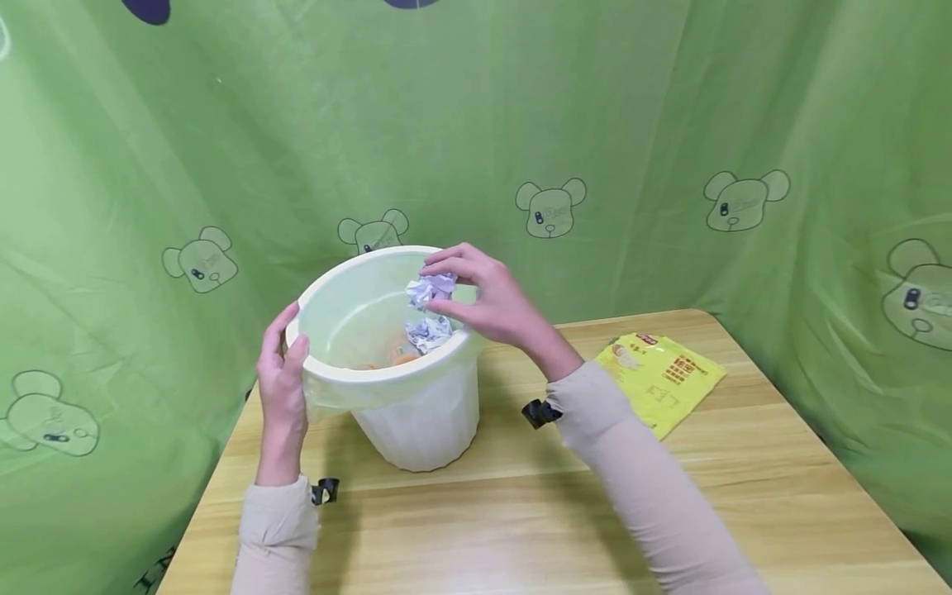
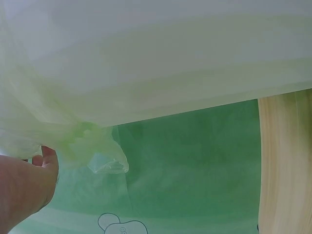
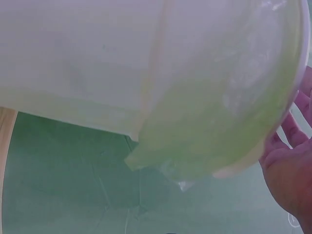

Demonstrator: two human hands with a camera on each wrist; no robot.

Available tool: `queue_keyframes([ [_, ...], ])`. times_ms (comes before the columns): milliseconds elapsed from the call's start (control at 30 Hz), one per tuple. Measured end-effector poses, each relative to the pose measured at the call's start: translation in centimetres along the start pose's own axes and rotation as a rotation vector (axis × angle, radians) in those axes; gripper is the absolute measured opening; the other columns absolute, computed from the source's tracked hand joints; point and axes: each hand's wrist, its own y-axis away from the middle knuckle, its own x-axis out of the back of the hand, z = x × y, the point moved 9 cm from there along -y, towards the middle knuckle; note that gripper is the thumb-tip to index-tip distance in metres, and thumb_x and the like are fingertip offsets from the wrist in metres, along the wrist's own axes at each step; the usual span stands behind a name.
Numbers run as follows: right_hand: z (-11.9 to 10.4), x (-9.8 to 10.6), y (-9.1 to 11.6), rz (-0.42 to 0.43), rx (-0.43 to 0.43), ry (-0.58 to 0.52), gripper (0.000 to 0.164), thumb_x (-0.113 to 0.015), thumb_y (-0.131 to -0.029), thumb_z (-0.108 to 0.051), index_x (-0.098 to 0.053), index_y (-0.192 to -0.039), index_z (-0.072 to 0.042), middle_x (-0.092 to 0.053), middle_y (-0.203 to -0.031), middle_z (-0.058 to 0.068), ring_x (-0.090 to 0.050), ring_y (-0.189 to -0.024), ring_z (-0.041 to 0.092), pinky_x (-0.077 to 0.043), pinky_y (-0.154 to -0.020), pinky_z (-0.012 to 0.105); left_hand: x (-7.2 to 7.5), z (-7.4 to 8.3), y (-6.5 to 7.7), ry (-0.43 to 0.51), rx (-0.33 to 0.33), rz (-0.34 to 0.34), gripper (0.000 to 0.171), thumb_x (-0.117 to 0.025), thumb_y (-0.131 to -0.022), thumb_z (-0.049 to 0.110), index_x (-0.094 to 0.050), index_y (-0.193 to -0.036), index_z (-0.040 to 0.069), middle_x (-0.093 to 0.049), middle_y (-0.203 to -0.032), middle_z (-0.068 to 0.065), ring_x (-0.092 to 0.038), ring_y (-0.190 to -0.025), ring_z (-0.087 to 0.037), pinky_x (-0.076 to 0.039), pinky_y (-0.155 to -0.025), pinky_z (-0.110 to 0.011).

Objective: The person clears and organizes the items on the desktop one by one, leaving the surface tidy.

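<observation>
A white ribbed trash bin (image 1: 424,426) stands on the table, its rim wrapped by a thin pale green liner bag (image 1: 330,398). My left hand (image 1: 283,376) grips the bin's left rim, thumb near the front edge. Over the right side of the opening, my right hand (image 1: 491,299) holds a crumpled paper ball (image 1: 427,289) between thumb and fingers. Just below it, inside the bin, shows another crumpled paper ball (image 1: 430,332). Orange pieces (image 1: 405,355) lie deeper in. Both wrist views show the bin's outer wall (image 3: 73,63) and loose liner folds (image 2: 87,146) beside the hands.
To the right of the bin, yellow printed plastic packets (image 1: 662,380) lie flat on the wooden table (image 1: 476,529). A green curtain (image 1: 632,124) with bear-head drawings hangs behind and at both sides of the table.
</observation>
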Motion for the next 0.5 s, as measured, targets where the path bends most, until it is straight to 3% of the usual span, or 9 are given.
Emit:
queue_keyframes([
  [200, 0.2, -1.2, -0.3, -0.032, -0.01, 0.016, 0.042, -0.084, -0.087, -0.019, -0.072, -0.126, -0.008, -0.064, -0.134, 0.007, -0.063, -0.119, 0.022, -0.058, -0.105, 0.033, 0.0, 0.0, 0.0, 0.002, -0.004, -0.001, 0.052, -0.061, -0.097, 0.025, -0.055, -0.148, 0.016, -0.055, -0.143, -0.009, -0.058, -0.119, -0.031, -0.062, -0.092, -0.024],
  [333, 0.4, -1.7, -0.3, -0.055, -0.017, 0.051, 0.044, -0.083, -0.088, -0.022, -0.071, -0.129, -0.009, -0.064, -0.136, 0.007, -0.062, -0.12, 0.022, -0.059, -0.102, 0.038, 0.0, -0.1, 0.0, 0.003, -0.004, -0.003, 0.051, -0.062, -0.097, 0.026, -0.056, -0.147, 0.018, -0.055, -0.145, -0.007, -0.057, -0.121, -0.033, -0.063, -0.092, -0.025],
  [500, 0.5, -2.0, -0.3, -0.105, -0.034, 0.092, 0.057, -0.083, -0.089, -0.029, -0.064, -0.14, -0.013, -0.057, -0.149, 0.005, -0.057, -0.132, 0.023, -0.055, -0.109, 0.042, 0.1, -0.2, -0.1, 0.002, 0.001, 0.003, 0.051, -0.062, -0.097, 0.026, -0.056, -0.147, 0.019, -0.055, -0.145, -0.007, -0.057, -0.121, -0.032, -0.063, -0.092, -0.026],
])
